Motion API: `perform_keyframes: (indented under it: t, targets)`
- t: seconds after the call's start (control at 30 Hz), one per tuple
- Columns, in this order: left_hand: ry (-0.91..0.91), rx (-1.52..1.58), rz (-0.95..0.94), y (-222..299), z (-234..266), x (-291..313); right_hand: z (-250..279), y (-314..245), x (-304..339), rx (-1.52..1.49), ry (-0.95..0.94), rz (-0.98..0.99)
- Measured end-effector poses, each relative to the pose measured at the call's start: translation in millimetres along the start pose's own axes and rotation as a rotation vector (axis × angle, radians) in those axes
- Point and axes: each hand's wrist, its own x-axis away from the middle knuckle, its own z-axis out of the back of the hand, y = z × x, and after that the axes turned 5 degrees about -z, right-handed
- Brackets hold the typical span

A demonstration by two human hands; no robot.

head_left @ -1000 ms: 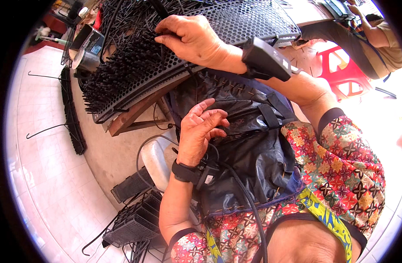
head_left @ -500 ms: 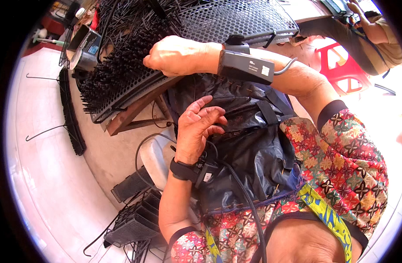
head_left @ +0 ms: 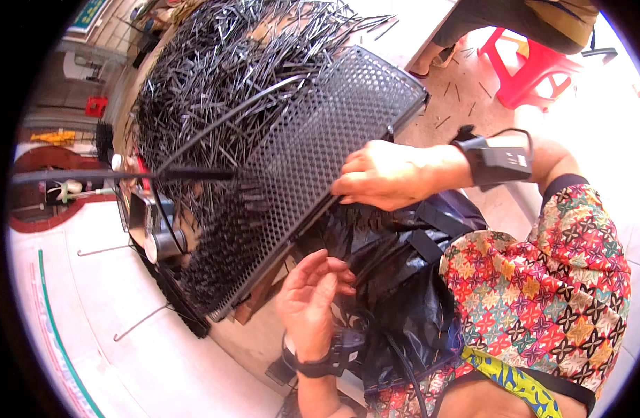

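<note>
A black perforated board (head_left: 306,146) slants across the work area, its lower-left part packed with black bristle tufts (head_left: 226,244). My right hand (head_left: 386,174) is closed at the board's near edge, fingers pinched together. Whether they grip the rim or a thin strand is hidden. Below the board, my left hand (head_left: 309,292) hovers over the black apron (head_left: 383,258) on my lap. Its fingers are loosely bent and apart, with nothing seen in them. Each wrist wears a black strapped device.
A large heap of loose black strips (head_left: 222,90) lies behind the board. A metal can (head_left: 163,245) stands left of it. A thin curved rod (head_left: 229,118) and a blurred dark bar (head_left: 125,175) cross the heap. A red plastic stool (head_left: 526,70) is at far right, near another person's leg.
The view has shifted, showing more of the strip heap and board. My right hand has moved from above the bristles to the board's near edge. My left hand stays over my lap, palm turned up more.
</note>
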Motion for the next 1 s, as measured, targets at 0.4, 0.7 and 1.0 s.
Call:
perform_keyframes:
  t: [0.4,0.7,1.0]
  targets:
    - [-0.248,-1.018,-0.42,144,-52,-184,7,-13,66,-0.1,0.195,-0.299]
    - [-0.48,-1.554,-0.261,151,-33,-318,26,-58,30,-0.154,0.218,-0.231]
    - [-0.364,-1.758,-0.018,89,-54,-377,25,-75,29,-0.133,0.139,-0.274]
